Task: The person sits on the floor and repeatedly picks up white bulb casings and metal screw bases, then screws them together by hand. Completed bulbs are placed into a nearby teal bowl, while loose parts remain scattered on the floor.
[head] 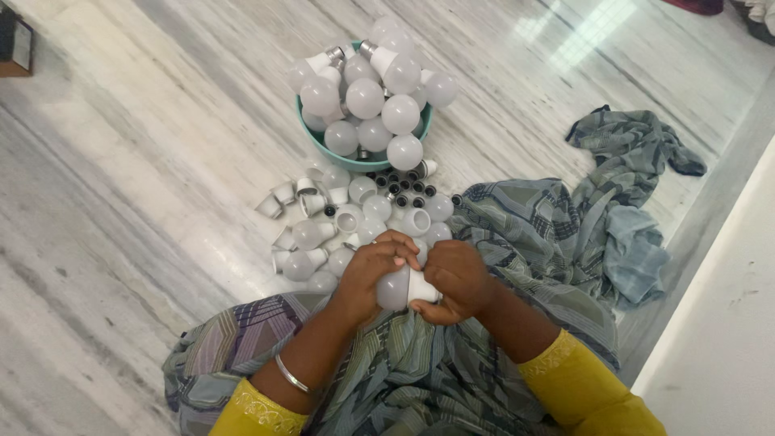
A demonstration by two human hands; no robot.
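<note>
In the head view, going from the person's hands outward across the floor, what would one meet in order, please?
Bulb held in both hands → loose bulbs and parts on the floor → teal bowl heaped with bulbs.

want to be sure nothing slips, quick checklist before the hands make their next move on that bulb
1. Bulb held by both hands: ok, left hand on the dome, right hand on the base.
2. Dome seated on the base: cannot tell, fingers cover the joint.
3. Bowl has room: not ok, heaped over the rim.
4. Loose parts within reach: ok, just ahead on the floor.
5. Cloth clear of the hands: ok.
</note>
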